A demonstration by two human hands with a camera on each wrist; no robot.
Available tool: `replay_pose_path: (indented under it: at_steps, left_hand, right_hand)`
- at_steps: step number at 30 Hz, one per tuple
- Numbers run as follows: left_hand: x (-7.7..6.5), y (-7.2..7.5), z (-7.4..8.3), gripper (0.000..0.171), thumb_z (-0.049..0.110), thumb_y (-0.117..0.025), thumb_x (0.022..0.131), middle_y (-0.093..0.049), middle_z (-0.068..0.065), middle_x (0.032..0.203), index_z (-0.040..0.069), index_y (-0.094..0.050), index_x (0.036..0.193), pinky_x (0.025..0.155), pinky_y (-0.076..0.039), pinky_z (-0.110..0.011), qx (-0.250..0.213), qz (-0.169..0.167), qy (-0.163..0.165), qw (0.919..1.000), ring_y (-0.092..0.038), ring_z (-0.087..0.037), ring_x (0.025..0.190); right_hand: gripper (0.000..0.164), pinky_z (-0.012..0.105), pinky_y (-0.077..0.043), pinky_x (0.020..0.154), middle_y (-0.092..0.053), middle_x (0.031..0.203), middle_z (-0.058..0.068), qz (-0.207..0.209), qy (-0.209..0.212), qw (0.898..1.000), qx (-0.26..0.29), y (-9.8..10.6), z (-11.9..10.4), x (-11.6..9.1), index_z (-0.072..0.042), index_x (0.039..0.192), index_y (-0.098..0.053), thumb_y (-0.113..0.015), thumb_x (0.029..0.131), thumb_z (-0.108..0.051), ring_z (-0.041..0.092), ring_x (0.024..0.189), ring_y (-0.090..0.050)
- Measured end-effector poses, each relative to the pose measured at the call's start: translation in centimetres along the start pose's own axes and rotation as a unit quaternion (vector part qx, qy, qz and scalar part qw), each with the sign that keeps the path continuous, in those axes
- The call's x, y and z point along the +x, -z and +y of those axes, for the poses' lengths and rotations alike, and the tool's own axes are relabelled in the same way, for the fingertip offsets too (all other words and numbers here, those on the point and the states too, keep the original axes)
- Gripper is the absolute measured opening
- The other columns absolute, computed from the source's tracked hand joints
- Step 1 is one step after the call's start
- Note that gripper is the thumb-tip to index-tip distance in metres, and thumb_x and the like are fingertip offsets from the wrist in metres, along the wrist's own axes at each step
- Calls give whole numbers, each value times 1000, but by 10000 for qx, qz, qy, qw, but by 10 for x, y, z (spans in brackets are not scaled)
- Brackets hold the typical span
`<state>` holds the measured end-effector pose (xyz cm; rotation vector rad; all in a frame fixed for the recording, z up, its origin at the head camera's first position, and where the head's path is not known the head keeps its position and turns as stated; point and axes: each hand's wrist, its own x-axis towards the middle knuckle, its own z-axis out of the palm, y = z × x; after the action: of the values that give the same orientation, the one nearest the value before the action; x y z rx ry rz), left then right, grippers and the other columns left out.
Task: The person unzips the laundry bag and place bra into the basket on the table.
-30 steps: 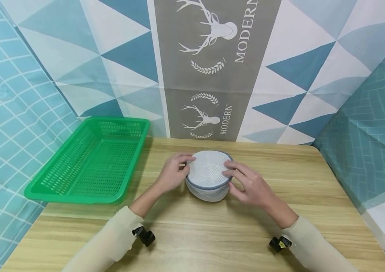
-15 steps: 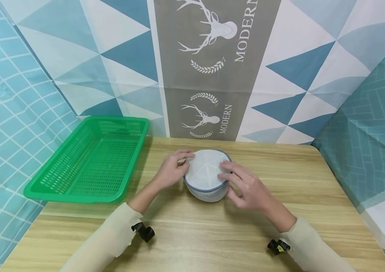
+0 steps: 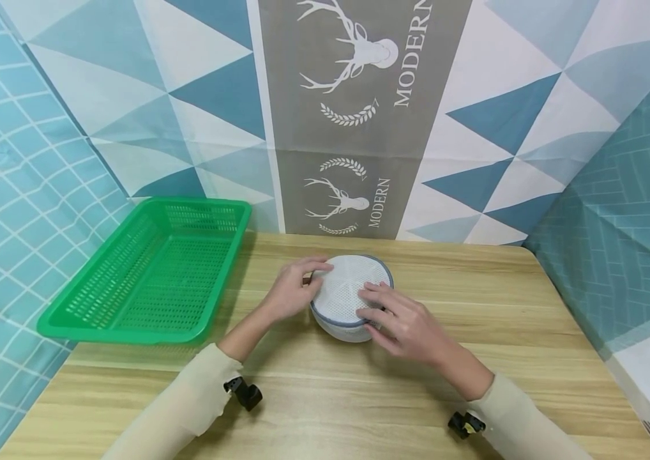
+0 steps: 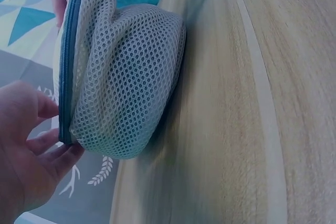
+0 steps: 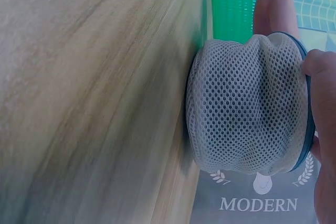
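A round white mesh laundry bag (image 3: 343,291) with a blue-grey zipped rim stands upright on the table. My left hand (image 3: 293,289) pinches the rim on its left side, with fingers over the lid; the left wrist view shows fingertips on both sides of the zipper (image 4: 67,72). At the front right, my right hand (image 3: 408,322) holds the rim, its thumb low on the zipper and its fingers lying over the lid. In the right wrist view that thumb (image 5: 317,64) presses against the zipped edge. A zipper pull cannot be made out. The bag's inside is hidden.
A green perforated plastic basket (image 3: 230,275) stands on the left of the wooden table (image 3: 325,396). Behind rises a patterned wall covering (image 3: 354,140) with deer heads and lettering. Tile-patterned sheets (image 3: 9,211) flank the table. Small black cameras (image 3: 242,393) sit on both wrists.
My right hand has slid along the bag's rim from the right side toward the front, moving left. The left hand keeps its grip on the left edge; the bag has barely shifted.
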<state>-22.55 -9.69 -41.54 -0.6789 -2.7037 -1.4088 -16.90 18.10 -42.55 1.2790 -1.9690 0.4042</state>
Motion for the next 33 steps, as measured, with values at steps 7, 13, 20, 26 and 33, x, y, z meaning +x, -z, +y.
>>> replay_pose_path:
  at_steps: [7, 13, 20, 26, 33]
  left_hand:
    - [-2, -2, 1, 40, -6, -63, 100, -64, -21, 163, 1, -77, 138, 120, -58, -51, 46, 75, 19, 10000, -58, -44, 157]
    - [-9, -2, 3, 38, -8, -62, 101, -65, -20, 162, -1, -79, 135, 114, -63, -48, -109, 130, 114, 9998, -61, -43, 154]
    - [-15, 0, 4, 36, -8, -61, 102, -63, -21, 161, -1, -80, 133, 110, -65, -47, -77, 81, 169, 9998, -62, -43, 151]
    - [-13, -2, 8, 38, -7, -61, 99, -64, -21, 160, 0, -80, 131, 112, -65, -47, -24, 169, 230, 9996, -62, -43, 150]
    - [-10, -2, 8, 41, -1, -65, 95, -61, -25, 161, 1, -78, 134, 119, -60, -54, -58, 206, 51, 9998, -61, -47, 150]
  right_hand:
    - [26, 49, -68, 102, -83, 128, 16, -42, -43, 9998, 215, 3, 5, -4, -8, 108, -84, -63, 111, -24, 36, 120, -82]
    - [15, 48, -68, 103, -83, 127, 16, -35, -75, 9992, 385, 2, 14, -8, -7, 104, -82, -69, 101, -14, 38, 120, -82]
    - [14, 44, -65, 110, -82, 130, 15, -226, -461, 9976, 457, 7, 18, -12, -8, 104, -81, -69, 99, -14, 36, 124, -81]
    - [16, 43, -64, 113, -82, 131, 15, -205, -480, 9976, 461, 8, 17, -11, -8, 106, -81, -67, 100, -15, 36, 125, -80]
    - [30, 49, -70, 100, -83, 127, 17, 99, 113, 9992, 376, 5, 7, -2, -9, 104, -81, -58, 111, -26, 37, 120, -82]
